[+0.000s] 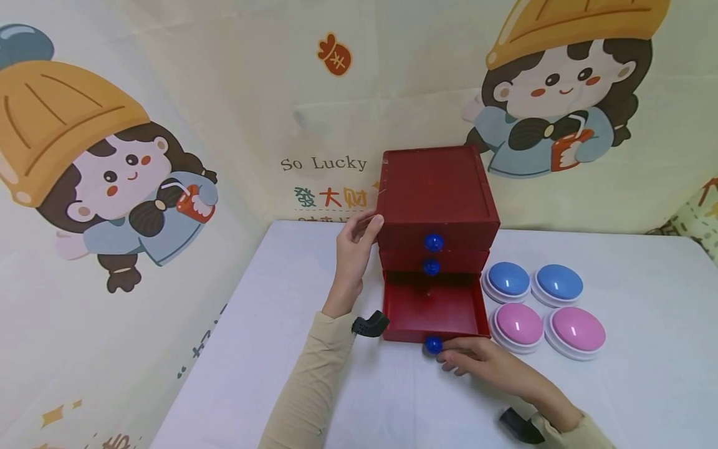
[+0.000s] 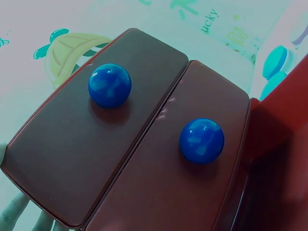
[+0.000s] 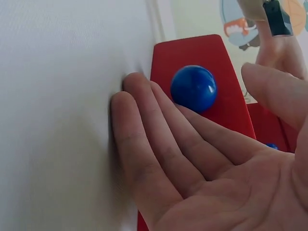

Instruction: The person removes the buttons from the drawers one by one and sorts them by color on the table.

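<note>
A dark red drawer cabinet (image 1: 437, 187) stands on the table, with blue round knobs on its fronts. Its bottom drawer (image 1: 434, 305) is pulled out, and no item shows inside. My left hand (image 1: 354, 249) rests against the cabinet's upper left side, thumb by the front edge; in the left wrist view only some of its fingers (image 2: 14, 211) show beside the cabinet. Low by the table, my right hand (image 1: 488, 362) has its fingers extended beside the bottom drawer's knob (image 1: 433, 345). The right wrist view shows that palm open, its fingers (image 3: 159, 125) close to the knob (image 3: 194, 89) without curling round it.
Right of the cabinet sit two blue-topped round push lights or buttons (image 1: 508, 279) and two pink ones (image 1: 520, 323), all on white bases. A cartoon-printed cloth (image 1: 241, 93) hangs behind the white table (image 1: 645, 399).
</note>
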A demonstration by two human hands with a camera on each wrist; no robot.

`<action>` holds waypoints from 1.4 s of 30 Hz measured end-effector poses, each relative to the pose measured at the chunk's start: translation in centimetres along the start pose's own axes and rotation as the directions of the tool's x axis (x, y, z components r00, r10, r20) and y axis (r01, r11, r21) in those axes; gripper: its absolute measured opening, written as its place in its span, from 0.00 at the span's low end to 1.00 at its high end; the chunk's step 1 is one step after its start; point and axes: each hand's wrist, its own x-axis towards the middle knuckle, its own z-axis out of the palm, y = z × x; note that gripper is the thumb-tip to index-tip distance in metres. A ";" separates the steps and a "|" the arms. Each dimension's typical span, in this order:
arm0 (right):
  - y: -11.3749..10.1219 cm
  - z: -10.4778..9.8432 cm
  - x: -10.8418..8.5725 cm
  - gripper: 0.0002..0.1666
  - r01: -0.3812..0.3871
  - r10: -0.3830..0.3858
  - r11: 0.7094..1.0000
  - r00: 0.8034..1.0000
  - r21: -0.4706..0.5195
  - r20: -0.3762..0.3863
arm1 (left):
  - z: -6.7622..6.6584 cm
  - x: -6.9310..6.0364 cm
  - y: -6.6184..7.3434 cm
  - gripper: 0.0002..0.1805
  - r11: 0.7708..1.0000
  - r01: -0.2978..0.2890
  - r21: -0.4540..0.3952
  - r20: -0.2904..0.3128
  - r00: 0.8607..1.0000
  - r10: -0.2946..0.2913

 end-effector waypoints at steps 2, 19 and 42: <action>0.2 0.0 0.2 0.24 -0.009 0.008 1.000 1.000 0.021 0.006 | 0.0 0.0 0.1 0.22 1.000 -0.006 -0.001 -0.005 1.000 0.006; 1.2 0.8 0.9 0.29 -0.063 0.054 0.960 0.998 0.273 0.039 | 0.3 0.0 -0.2 0.22 1.000 -0.013 -0.002 -0.001 1.000 0.013; 0.9 0.6 1.6 0.29 -0.081 0.075 0.952 0.997 0.296 0.029 | 0.4 -0.8 2.2 0.22 0.999 0.035 0.017 0.000 0.999 -0.035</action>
